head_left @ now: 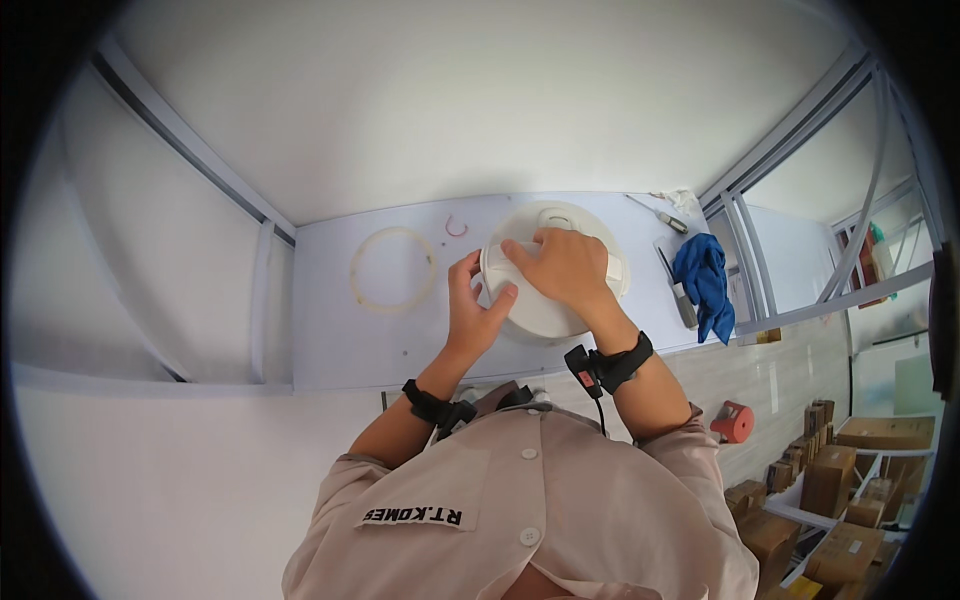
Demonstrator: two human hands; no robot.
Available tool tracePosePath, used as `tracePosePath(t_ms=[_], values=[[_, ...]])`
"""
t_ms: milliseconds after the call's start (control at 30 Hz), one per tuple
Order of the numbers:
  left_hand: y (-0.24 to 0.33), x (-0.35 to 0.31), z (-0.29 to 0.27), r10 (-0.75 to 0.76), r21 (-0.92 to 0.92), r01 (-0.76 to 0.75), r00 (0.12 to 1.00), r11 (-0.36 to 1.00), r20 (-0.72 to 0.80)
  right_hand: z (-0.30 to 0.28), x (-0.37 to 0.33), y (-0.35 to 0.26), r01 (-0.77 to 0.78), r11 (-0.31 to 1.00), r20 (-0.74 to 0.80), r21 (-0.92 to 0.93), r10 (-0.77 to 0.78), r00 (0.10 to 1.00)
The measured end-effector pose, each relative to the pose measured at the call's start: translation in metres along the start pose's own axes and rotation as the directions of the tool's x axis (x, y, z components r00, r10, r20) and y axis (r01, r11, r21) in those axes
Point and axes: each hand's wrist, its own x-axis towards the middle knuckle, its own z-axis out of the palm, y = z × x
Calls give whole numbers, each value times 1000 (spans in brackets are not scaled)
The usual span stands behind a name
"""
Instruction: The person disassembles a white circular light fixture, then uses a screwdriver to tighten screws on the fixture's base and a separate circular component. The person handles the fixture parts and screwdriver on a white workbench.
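Note:
A round white appliance lid (556,318) lies on the pale work table (340,345). My right hand (562,265) rests flat on top of it, fingers spread over its middle. On the lid's left edge my left hand (473,308) grips the rim, thumb on top. A translucent rubber ring (392,269) lies flat on the table to the left of both hands, apart from them. A small pink curved clip (457,227) sits beyond my left hand near the back wall. Both wrists wear black straps.
A blue cloth (705,280) hangs over the table's right edge, next to a grey tool (682,300) and a screwdriver (660,213). Metal frame posts rise at both table ends. Cardboard boxes (828,478) and a red tape dispenser (733,421) sit on the floor at right.

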Motion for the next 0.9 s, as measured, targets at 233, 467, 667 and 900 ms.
tracePosePath(t_ms=[233, 467, 667, 900], values=[[-4, 6, -3, 44, -30, -43, 997, 999, 56, -11, 3, -5, -96, 995, 110, 19, 93, 990], [-2, 10, -5, 11, -31, -8, 995, 999, 103, -8, 4, 0, -107, 994, 80, 18, 105, 991], [7, 11, -5, -15, 3, 15, 993, 1000, 116, -1, 0, 1, -69, 998, -41, 3, 69, 997], [6, 10, -4, -11, 1, 11, 993, 1000, 120, -13, -3, 0, -40, 998, 10, 44, 39, 999]])
